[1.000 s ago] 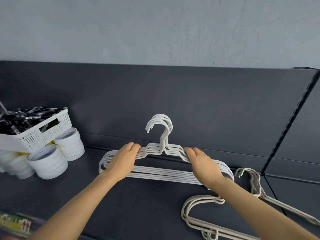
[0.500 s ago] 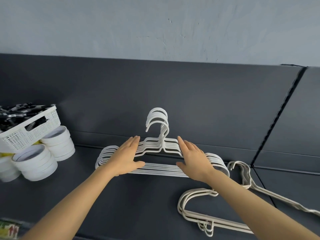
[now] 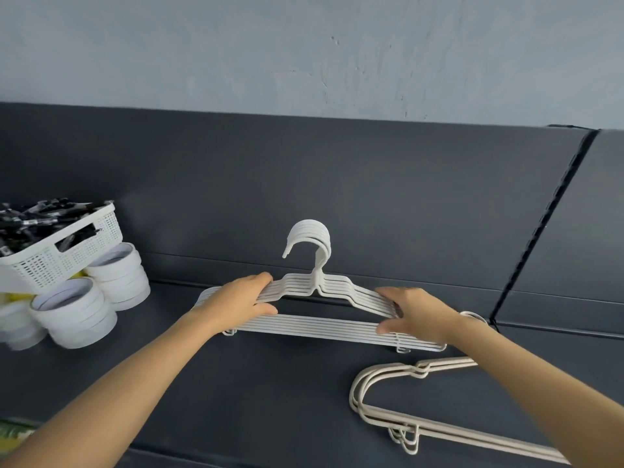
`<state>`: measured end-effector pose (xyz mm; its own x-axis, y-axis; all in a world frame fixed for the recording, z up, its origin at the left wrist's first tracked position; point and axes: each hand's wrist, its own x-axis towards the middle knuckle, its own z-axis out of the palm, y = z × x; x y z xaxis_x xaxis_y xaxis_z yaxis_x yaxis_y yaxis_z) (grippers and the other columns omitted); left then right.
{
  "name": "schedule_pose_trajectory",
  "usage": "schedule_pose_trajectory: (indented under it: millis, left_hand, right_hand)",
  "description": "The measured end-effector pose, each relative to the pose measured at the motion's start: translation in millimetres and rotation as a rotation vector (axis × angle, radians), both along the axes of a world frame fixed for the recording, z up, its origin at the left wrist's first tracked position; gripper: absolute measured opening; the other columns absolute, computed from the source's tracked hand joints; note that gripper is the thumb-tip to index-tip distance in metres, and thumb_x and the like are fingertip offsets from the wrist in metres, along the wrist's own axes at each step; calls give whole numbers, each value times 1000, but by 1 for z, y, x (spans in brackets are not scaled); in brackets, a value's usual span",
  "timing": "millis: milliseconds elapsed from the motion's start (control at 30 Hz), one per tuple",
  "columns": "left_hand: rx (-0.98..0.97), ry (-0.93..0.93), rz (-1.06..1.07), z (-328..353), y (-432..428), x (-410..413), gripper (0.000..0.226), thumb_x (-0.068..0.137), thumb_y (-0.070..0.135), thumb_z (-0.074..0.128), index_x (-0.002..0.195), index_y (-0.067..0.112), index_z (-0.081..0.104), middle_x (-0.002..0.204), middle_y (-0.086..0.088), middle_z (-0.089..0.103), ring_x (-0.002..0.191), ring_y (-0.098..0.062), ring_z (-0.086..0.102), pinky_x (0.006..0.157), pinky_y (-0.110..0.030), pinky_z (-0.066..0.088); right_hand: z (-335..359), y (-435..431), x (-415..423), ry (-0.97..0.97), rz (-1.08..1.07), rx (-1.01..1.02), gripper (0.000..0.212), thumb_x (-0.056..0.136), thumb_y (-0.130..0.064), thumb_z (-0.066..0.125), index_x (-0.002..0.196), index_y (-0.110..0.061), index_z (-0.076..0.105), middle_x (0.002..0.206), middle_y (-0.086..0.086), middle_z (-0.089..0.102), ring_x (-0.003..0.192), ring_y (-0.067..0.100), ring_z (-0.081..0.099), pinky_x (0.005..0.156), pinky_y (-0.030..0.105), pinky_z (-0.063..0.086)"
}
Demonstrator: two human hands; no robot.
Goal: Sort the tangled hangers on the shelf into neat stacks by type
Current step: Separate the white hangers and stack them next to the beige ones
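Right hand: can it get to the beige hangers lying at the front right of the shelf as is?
Probably yes, once freed. The right hand grips the white hangers now; the beige hangers lie open on the shelf just below its forearm, nothing on top.

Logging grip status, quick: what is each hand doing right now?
Left hand: fingers and thumb grip the left shoulder of the white hanger stack.
Right hand: fingers and thumb grip the right shoulder of the same stack.
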<state>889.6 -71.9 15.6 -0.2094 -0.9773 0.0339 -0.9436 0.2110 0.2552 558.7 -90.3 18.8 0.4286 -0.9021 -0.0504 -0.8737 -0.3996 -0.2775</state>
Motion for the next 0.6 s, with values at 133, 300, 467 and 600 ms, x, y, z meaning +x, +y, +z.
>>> schedule_pose_trajectory:
  millis: [133,300,467,600]
  left_hand:
    - [18,62,6,-4,-4,5,58,72,56,70,117,28,48,105,14,53,94,-11,53,83,-32,47]
    - [-31,143,56,-10,-2,40,73,70,59,70,132,27,50,127,13,52,118,-13,45,103,-34,37]
    - [-81,383,127,-28,3,58,57,66,80,53,112,48,55,118,14,53,114,-9,50,97,-33,43]
    - [-127,439,169,-34,-1,56,36,66,76,59,94,54,54,103,13,54,104,-13,53,89,-34,44]
  right_hand:
    - [-8,-1,-2,-86,-23,-3,57,74,-52,70,120,-22,52,101,-3,62,89,18,56,82,37,48]
    - [-10,-3,0,-121,-44,-4,54,77,-50,69,120,-21,53,105,0,63,93,22,57,84,40,48]
    - [-8,-5,0,-142,-61,7,55,75,-50,69,121,-23,53,101,-5,62,90,18,56,82,36,48]
    - [-10,-3,-6,-175,-65,-24,87,61,-75,61,131,-27,48,109,-9,58,102,14,50,91,32,42]
